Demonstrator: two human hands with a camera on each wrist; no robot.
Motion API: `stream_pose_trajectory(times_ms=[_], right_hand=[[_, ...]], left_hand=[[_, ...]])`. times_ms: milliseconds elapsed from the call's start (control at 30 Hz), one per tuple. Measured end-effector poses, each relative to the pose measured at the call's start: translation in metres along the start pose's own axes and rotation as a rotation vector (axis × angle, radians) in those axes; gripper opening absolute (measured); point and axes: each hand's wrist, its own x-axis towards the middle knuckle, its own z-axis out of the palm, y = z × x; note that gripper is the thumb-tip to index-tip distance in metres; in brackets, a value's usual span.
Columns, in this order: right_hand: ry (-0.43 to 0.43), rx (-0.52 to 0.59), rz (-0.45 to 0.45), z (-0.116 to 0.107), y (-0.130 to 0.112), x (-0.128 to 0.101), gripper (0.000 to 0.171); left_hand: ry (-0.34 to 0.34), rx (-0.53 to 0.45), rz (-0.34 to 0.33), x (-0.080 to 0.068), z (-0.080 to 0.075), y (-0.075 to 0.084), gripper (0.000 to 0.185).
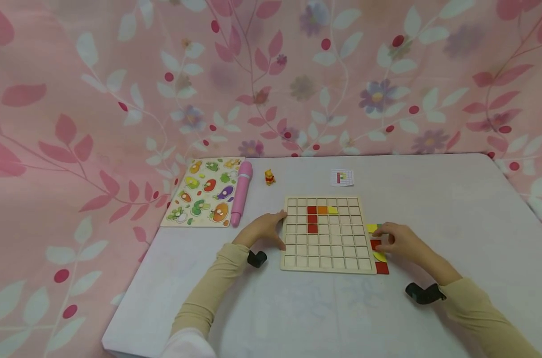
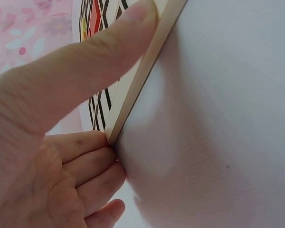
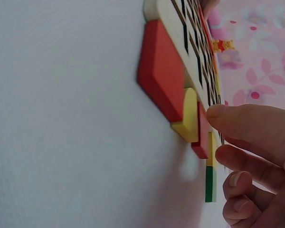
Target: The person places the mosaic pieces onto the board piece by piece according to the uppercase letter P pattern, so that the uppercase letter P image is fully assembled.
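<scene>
A wooden grid board (image 1: pixel 331 241) lies on the table. In its upper part sit several red squares (image 1: pixel 312 219), an orange square (image 1: pixel 322 210) and a yellow square (image 1: pixel 333 210). My left hand (image 1: pixel 264 229) touches the board's left edge, thumb and fingers spread along it. Against the right edge lies a column of loose pieces: a red square (image 3: pixel 159 71), a yellow rounded piece (image 3: pixel 185 118), another red piece (image 3: pixel 201 135), a yellow one (image 1: pixel 371 227) and a green one (image 3: pixel 209 183). My right hand (image 1: pixel 400 241) hovers at these pieces, thumb and forefinger apart with nothing visible between them.
A small printed pattern card (image 1: pixel 342 177) lies behind the board. To the left are a vegetable puzzle board (image 1: pixel 196 199), a pink pen-shaped tube (image 1: pixel 241 194) and a small yellow-and-red bear figure (image 1: pixel 269 177). A flowered pink curtain (image 1: pixel 271 79) hangs behind the table.
</scene>
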Motion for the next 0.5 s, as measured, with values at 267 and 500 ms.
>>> stream_pose_trajectory(times_ms=[267, 500], right_hand=[[-0.019, -0.006, 0.044, 0.0051, 0.0054, 0.0005, 0.023], [-0.032, -0.012, 0.035, 0.0062, 0.0055, 0.0013, 0.024]], left_hand=[[-0.004, -0.008, -0.002, -0.0002, -0.0017, 0.0005, 0.103], [-0.003, 0.0, -0.001, -0.001, -0.0011, 0.0011, 0.104]])
